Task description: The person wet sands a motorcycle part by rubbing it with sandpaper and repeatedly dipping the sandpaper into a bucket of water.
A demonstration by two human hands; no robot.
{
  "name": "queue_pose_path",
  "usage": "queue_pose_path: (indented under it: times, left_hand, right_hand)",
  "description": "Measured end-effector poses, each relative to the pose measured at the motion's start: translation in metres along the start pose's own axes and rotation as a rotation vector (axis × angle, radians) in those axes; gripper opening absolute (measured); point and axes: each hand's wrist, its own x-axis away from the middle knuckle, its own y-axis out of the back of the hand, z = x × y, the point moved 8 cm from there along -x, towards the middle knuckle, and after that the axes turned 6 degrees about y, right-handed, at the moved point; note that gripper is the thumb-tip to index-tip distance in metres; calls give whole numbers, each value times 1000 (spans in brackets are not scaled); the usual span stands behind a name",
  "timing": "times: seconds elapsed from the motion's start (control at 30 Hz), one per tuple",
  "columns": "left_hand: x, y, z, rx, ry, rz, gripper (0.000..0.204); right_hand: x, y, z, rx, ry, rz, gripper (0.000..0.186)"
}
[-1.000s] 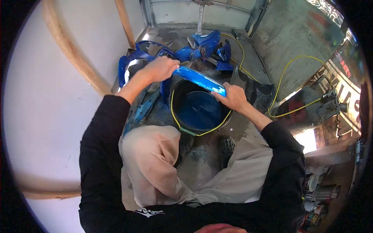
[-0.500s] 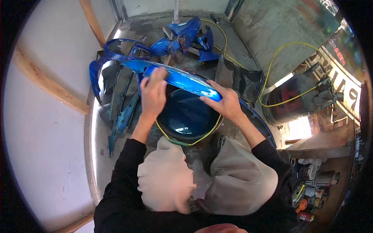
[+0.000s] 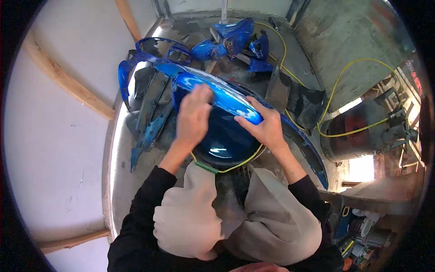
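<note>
A shiny bright blue motorcycle body panel (image 3: 226, 96) with whitish streaks is held slantwise above a dark round bucket (image 3: 222, 159) of liquid. My right hand (image 3: 267, 125) grips its right end, thumb on the near side and fingers over the far edge. Against the panel's near side, left of its middle, is my left hand (image 3: 193, 119). Motion smears its fingers, and whether anything lies under them cannot be seen. The bucket's yellow handle with a green grip (image 3: 206, 167) rests along the near rim, close to my knees.
Several blue panels (image 3: 233, 41) lie on the floor ahead, with dark trim pieces (image 3: 152, 104) at the left. A long dark blue strip (image 3: 308, 152) curves at the right. Beyond it stand a tank (image 3: 358, 127) with a yellow hose (image 3: 337, 86) and a shelf of cans (image 3: 362, 226).
My left hand has moved down slightly along the panel, still blurred. The panel is tilted more, showing more of its streaked face. The whole view has shifted a little.
</note>
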Motion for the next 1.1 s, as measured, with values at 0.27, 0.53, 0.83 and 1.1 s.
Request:
queue_pose_path:
  times: [0.27,0.53,0.83,1.1]
  left_hand:
    - [-7,15,55,33,184,-54,42]
    - [5,-3,19,125,-31,-2,43]
    - [25,-14,3,179,-204,116,48]
    - [40,-16,-31,264,-256,221,56]
  right_hand:
    - [4,-31,2,-83,-4,-27,72]
    - [9,-43,-6,-213,-115,29,63]
    - [28,-64,-33,-677,-616,144,44]
    - [17,-67,-39,-1022,-773,45,40]
